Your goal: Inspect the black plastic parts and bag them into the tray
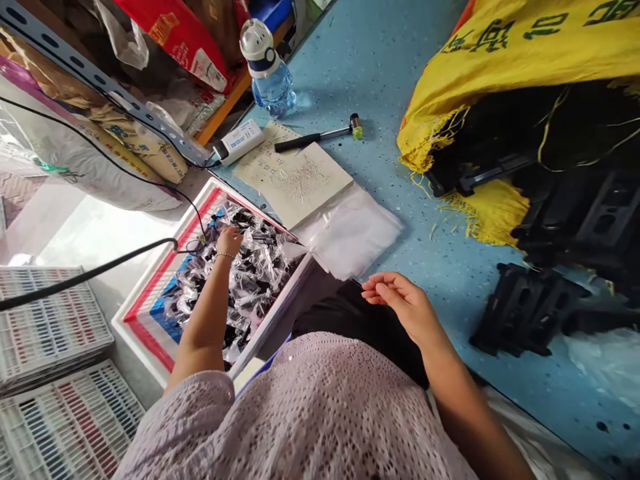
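My left hand (pixel 230 241) reaches into a white crate (pixel 137 330), over a heap of black parts in clear plastic bags (pixel 255 273). Its fingers are small and partly hidden among the shiny plastic, so any hold is unclear. Near the blue table's front edge hovers my right hand (pixel 400 301), fingers stretched out, nothing in it. Just beyond lies a stack of clear plastic bags (pixel 353 230), partly beneath a flat board (pixel 320 180) scattered with small thin metal pieces. A small hammer (pixel 313 139) rests across the board's far edge.
A water bottle (pixel 273 77) and a white box-shaped device (pixel 239 141) stand at the table's far left. On the right, a yellow woven sack (pixel 493 57) spills black plastic parts (pixel 530 307). A black cable (pixel 100 270) crosses the left side above slatted crates (pixel 45 327).
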Available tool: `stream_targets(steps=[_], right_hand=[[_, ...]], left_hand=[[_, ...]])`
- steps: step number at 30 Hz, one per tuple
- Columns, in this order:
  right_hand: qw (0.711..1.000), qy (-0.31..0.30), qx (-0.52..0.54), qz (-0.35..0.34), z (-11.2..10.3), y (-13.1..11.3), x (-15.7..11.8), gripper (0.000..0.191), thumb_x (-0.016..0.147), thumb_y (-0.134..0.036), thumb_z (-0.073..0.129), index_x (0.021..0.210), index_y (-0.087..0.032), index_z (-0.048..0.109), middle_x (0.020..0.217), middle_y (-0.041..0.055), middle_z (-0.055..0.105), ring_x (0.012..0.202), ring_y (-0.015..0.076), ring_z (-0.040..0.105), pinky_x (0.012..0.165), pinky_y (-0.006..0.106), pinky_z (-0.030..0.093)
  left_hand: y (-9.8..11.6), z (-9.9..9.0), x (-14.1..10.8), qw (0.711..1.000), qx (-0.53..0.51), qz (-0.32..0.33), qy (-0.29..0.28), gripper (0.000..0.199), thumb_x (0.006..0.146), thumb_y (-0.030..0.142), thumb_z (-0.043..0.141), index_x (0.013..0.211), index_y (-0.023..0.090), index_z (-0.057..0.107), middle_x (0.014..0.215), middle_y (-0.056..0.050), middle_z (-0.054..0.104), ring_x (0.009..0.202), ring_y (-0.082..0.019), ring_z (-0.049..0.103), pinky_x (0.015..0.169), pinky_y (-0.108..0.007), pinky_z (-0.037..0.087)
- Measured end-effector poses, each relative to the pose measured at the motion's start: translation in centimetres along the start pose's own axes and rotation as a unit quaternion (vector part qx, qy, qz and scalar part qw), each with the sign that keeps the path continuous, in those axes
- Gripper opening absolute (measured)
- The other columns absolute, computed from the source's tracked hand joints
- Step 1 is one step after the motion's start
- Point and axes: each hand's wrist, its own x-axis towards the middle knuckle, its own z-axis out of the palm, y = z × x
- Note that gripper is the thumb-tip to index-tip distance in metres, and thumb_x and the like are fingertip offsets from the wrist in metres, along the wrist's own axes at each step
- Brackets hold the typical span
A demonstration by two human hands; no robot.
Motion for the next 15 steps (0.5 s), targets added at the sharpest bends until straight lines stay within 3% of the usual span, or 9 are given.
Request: stream_targets(steps=[4,7,9,12,15], right_hand=[[0.999,0.029,-0.039,0.003,-1.6,0.6,-0.9,0.032,0.094,-0.049,0.072,0.109,-0.021,0.071,0.104,0.0081,0.078,0.091,0.0199,0.076,0.087,0.038,0.065],[0.997,0.043,-0.064,-0.008,-1.7,0.3,-1.6,0.032,0.095,-0.049,0.068,0.11,-0.02,0.07,0.105,0.0087,0.078,0.091,0.0191,0.076,0.088,0.038,0.064],[0.995,0.037,-0.09,-0.024,-1.6,-0.3,-2.0,0.027,0.097,-0.044,0.065,0.111,-0.022,0.07,0.106,0.0074,0.078,0.093,0.0186,0.076,0.09,0.039,0.063],[0.978,0.044,-0.191,-0.064,-2.5,-1.6,-3.2,0.021,0.1,-0.037,0.06,0.113,-0.026,0.072,0.11,0.0046,0.078,0.098,0.0192,0.075,0.093,0.039,0.061],[0.928,0.164,-0.322,-0.095,-5.3,-3.2,-6.2,0.024,0.103,-0.034,0.055,0.118,-0.026,0.072,0.113,0.0057,0.077,0.103,0.022,0.074,0.095,0.04,0.059]], left_hand=[[3.1,0.7,-5.6,0.998,0.007,0.034,-0.057,0.019,0.088,0.028,0.064,0.094,0.013,0.074,0.082,-0.005,0.073,0.075,-0.018,0.063,0.074,-0.029,0.047],[7.7,0.2,-10.9,0.984,-0.034,0.137,-0.104,0.024,0.091,0.039,0.065,0.085,0.018,0.074,0.063,0.0,0.065,0.061,-0.016,0.059,0.063,-0.028,0.045],[11.6,0.6,-13.9,0.953,-0.111,0.261,-0.105,0.028,0.096,0.042,0.061,0.098,0.02,0.078,0.078,-0.002,0.073,0.066,-0.016,0.064,0.066,-0.029,0.051],[17.1,3.2,-16.4,0.892,-0.139,0.429,-0.038,0.03,0.099,0.039,0.059,0.116,0.022,0.077,0.11,-0.01,0.076,0.092,-0.022,0.071,0.086,-0.035,0.056],[20.5,6.5,-16.1,0.869,-0.061,0.491,0.013,0.026,0.098,0.034,0.059,0.107,0.019,0.078,0.107,-0.014,0.073,0.097,-0.027,0.067,0.088,-0.04,0.055]])
